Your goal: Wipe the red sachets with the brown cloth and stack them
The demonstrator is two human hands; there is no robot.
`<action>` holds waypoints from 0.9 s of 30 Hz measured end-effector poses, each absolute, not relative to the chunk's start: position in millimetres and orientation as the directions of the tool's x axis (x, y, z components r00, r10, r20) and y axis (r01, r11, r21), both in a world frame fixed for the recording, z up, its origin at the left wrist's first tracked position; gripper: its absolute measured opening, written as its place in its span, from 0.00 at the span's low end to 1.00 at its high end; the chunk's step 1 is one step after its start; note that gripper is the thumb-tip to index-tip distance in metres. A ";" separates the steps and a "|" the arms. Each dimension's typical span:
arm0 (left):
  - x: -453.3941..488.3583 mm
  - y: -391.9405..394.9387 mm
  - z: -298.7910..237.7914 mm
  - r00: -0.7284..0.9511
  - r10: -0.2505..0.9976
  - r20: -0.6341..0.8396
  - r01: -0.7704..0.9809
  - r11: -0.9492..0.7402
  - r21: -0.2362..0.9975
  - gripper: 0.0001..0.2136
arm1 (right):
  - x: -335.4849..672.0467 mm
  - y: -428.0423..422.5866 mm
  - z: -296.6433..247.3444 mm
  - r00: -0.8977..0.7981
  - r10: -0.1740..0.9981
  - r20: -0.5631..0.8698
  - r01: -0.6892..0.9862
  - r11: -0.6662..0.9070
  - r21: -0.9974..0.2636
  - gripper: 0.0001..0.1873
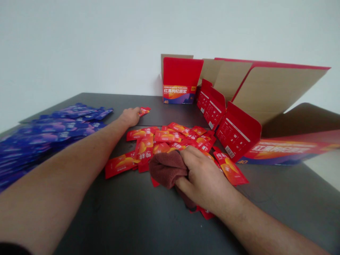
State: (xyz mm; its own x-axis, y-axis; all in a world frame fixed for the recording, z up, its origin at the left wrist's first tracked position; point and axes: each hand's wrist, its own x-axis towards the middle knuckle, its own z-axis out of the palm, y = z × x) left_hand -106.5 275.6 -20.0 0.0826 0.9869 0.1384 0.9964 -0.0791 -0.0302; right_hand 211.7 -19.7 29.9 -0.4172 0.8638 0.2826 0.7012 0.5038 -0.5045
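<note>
Stretched forward over the dark table, my left hand point(130, 117) has its fingers closed on a small red sachet point(145, 111). My right hand point(203, 173) grips a bunched brown cloth point(168, 168), which sits over the near side of a spread of red and orange sachets point(167, 136). Part of that pile is hidden under the cloth and my right hand; a few red corners poke out below the wrist. To the left of my left forearm lies a large heap of blue-purple sachets point(61, 127), partly covered by the arm.
An open red and blue printed box point(178, 95) stands at the back of the table point(119, 212). Larger open cartons point(287, 150) with raised flaps line the right side, close to the red sachets. A pale wall rises behind.
</note>
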 end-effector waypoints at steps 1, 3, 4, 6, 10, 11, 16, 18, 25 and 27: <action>-106.7 275.8 -20.2 0.083 0.987 0.139 0.996 -0.080 -0.030 0.22 | 211.7 -19.8 29.8 -0.418 0.863 0.285 0.701 0.505 -0.504 0.08; -107.2 276.4 -20.9 0.083 0.986 0.143 0.996 -0.080 -0.029 0.22 | 211.7 -20.0 29.9 -0.420 0.862 0.283 0.697 0.506 -0.508 0.08; -107.5 276.7 -21.3 0.082 0.986 0.145 0.996 -0.079 -0.028 0.22 | 211.6 -20.1 29.9 -0.419 0.863 0.282 0.696 0.505 -0.511 0.08; -108.2 277.4 -22.4 0.080 0.986 0.149 0.997 -0.077 -0.025 0.23 | 211.5 -19.9 29.9 -0.421 0.861 0.283 0.692 0.507 -0.513 0.08; -109.1 278.5 -24.1 0.078 0.985 0.152 0.997 -0.075 -0.020 0.23 | 210.7 -18.9 29.9 -0.424 0.858 0.291 0.688 0.514 -0.512 0.08; -109.1 278.5 -24.2 0.077 0.985 0.152 0.997 -0.074 -0.020 0.23 | 210.6 -18.7 30.0 -0.425 0.857 0.292 0.688 0.515 -0.511 0.08; -108.2 277.1 -22.8 0.070 0.986 0.151 0.997 -0.068 -0.022 0.23 | 210.9 -20.0 30.5 -0.435 0.842 0.317 0.677 0.539 -0.502 0.09; -108.0 276.8 -22.6 0.070 0.987 0.147 0.997 -0.067 -0.025 0.24 | 211.1 -21.1 31.0 -0.442 0.838 0.321 0.667 0.546 -0.507 0.09; -108.4 277.8 -23.2 0.103 0.987 0.127 0.994 -0.097 -0.052 0.26 | 210.3 -20.0 33.8 -0.433 0.849 0.304 0.680 0.529 -0.507 0.09; -108.7 278.8 -20.6 0.118 0.987 0.112 0.992 -0.112 -0.058 0.27 | 210.4 -19.6 33.9 -0.428 0.854 0.297 0.688 0.521 -0.505 0.09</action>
